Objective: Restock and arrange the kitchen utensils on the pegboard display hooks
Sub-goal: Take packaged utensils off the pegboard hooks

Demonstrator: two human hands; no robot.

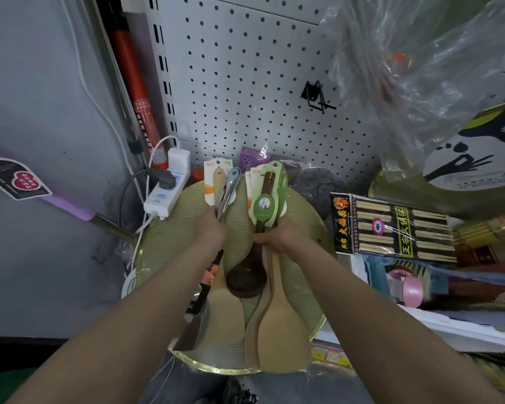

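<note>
My left hand (211, 228) grips a bunch of utensils: a metal spatula (190, 330), a pale wooden rice paddle (223, 312) and a shiny metal handle (227, 189), their card tags pointing up. My right hand (280, 236) grips a second bunch: a dark brown wooden ladle (247, 279) with a green tag (267, 204) and two light wooden paddles (277, 336). Both bunches hang blades down below the white pegboard (245, 68). A black hook (318, 96) sticks out of the pegboard, above and to the right of my hands.
A round woven mat with a gold rim (301, 217) lies under the utensils. A white power strip (165, 193) sits to the left. Packed chopsticks (391, 225) and boxes fill the right. Clear plastic bags (405, 59) hang at the upper right.
</note>
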